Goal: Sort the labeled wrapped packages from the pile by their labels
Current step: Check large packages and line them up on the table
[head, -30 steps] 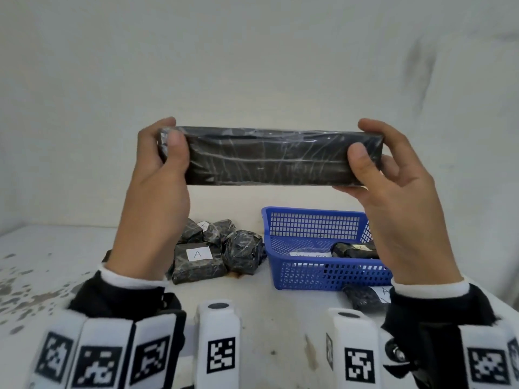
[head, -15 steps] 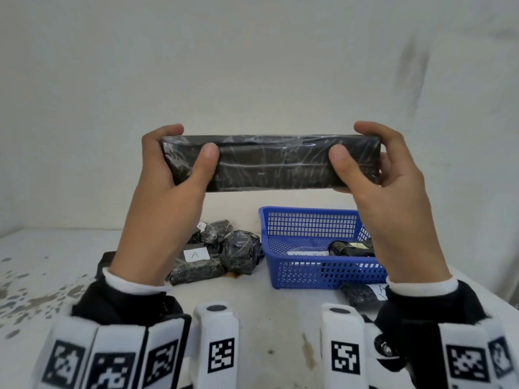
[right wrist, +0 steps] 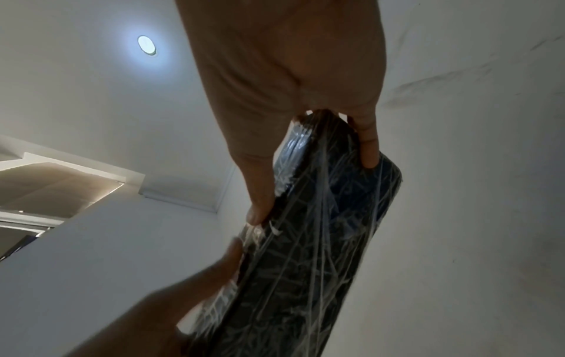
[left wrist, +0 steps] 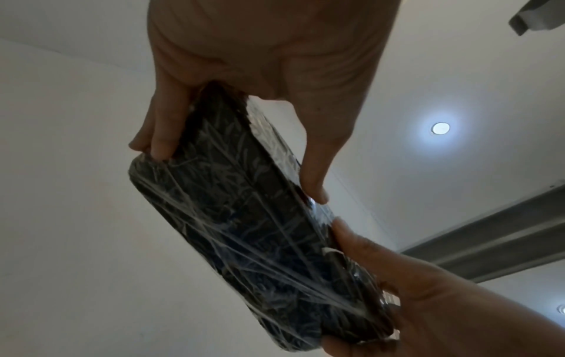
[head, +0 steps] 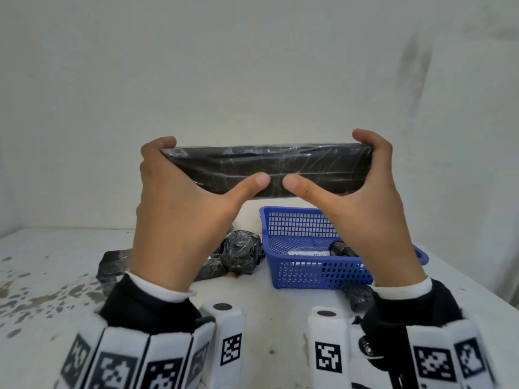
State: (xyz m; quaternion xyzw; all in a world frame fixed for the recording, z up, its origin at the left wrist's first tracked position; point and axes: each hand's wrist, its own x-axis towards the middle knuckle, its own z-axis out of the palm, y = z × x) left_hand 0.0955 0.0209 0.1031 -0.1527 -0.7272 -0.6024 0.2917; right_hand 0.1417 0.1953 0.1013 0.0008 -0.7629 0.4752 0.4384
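Fingers [head: 157, 147] curled round wrapped package [head: 269, 169]

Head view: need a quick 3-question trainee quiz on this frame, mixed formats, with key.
1. True or false: the long black wrapped package rests on the table.
2. Which hands hold it? A) left hand only B) right hand only C) both
3. Fill in: the blue basket sits to the ____ of the pile of wrapped packages.

Key: 1 false, it is held in the air; 2 C, one hand at each end, thumbs on the near face; 3 right.
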